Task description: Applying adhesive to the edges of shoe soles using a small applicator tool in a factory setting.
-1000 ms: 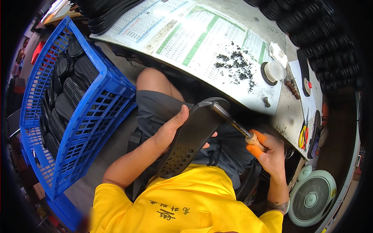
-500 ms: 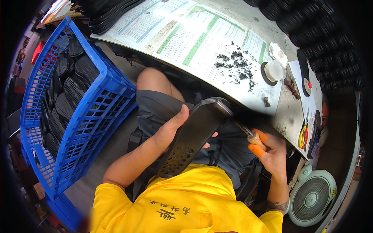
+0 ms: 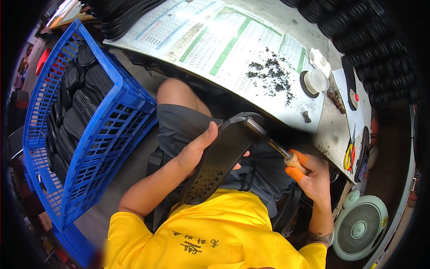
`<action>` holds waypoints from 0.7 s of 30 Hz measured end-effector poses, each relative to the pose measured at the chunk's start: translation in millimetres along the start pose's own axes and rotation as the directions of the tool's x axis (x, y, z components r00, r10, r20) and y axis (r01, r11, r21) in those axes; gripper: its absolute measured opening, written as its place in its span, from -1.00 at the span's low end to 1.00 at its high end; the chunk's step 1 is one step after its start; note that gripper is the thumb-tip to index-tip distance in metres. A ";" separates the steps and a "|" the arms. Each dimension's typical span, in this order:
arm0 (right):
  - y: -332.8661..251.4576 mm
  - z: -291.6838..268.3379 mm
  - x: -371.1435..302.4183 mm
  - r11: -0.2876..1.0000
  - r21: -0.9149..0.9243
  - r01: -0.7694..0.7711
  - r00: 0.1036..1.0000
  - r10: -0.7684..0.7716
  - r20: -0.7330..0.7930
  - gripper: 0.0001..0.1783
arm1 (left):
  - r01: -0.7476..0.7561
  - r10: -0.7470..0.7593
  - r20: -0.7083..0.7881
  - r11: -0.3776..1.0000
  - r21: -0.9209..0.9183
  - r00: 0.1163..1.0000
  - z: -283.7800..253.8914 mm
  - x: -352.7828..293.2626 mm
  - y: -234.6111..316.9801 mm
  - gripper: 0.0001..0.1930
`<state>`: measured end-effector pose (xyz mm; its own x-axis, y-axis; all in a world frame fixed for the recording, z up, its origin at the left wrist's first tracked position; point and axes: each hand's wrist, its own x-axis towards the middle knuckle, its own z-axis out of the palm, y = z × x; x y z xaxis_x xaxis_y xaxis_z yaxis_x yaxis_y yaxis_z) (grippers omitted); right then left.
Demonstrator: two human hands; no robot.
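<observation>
Two hands at work in the head view, both over the lap and just short of the table point(image 3: 332, 131). Left hand point(image 3: 195, 150) wrapped around the long black sole point(image 3: 224, 154), thumb along one edge, fingertips showing past the opposite edge, spread no wider than the piece between them. Sole held aslant above the grey shorts point(image 3: 174, 123), holed end toward the yellow shirt point(image 3: 152, 242), rounded end up by the table edge; touching the shirt or only in front of it, cannot tell. Right hand point(image 3: 312, 172) curled snugly around the wooden handle point(image 3: 297, 163) of a metal-shafted tool point(image 3: 258, 129), thumb and forefinger in orange covers point(image 3: 294, 174). Metal end of the tool over the rounded end of the sole, close to its rim; exact contact too small to make out. On the table, printed sheets point(image 3: 233, 42) with green and blue bands, scattered black crumbs point(image 3: 280, 77), and nearby a round white tub point(image 3: 318, 81). Farther right, scissors point(image 3: 348, 158) with yellow and red handles. To the left, a blue crate point(image 3: 117, 83) holding ridged black pieces point(image 3: 81, 103). At lower right, a pale round fan point(image 3: 358, 229).
</observation>
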<state>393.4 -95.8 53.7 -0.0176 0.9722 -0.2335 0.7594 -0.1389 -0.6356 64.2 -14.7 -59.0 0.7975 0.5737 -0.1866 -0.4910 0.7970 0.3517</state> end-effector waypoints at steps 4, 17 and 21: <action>4.4 0.2 -2.0 0.998 0.041 -0.037 0.999 0.037 -0.009 -0.53 | -0.007 0.008 -0.006 1.000 0.024 1.000 -0.1 0.2 -0.1 -0.07; -1.5 -2.8 -3.1 0.944 0.262 -0.199 0.979 0.200 0.022 -0.53 | -0.119 0.143 -0.062 0.948 0.294 0.988 9.9 4.1 5.5 0.06; 6.4 -7.4 -5.0 0.936 0.266 -0.232 0.971 0.209 0.114 -0.48 | -0.164 0.207 -0.049 0.881 0.444 0.977 7.9 4.7 6.2 0.14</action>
<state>403.1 -100.2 56.2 0.0675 0.8939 -0.4431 0.5414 -0.4059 -0.7363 67.6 -8.5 -50.4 0.6608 0.7345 -0.1547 -0.4077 0.5243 0.7476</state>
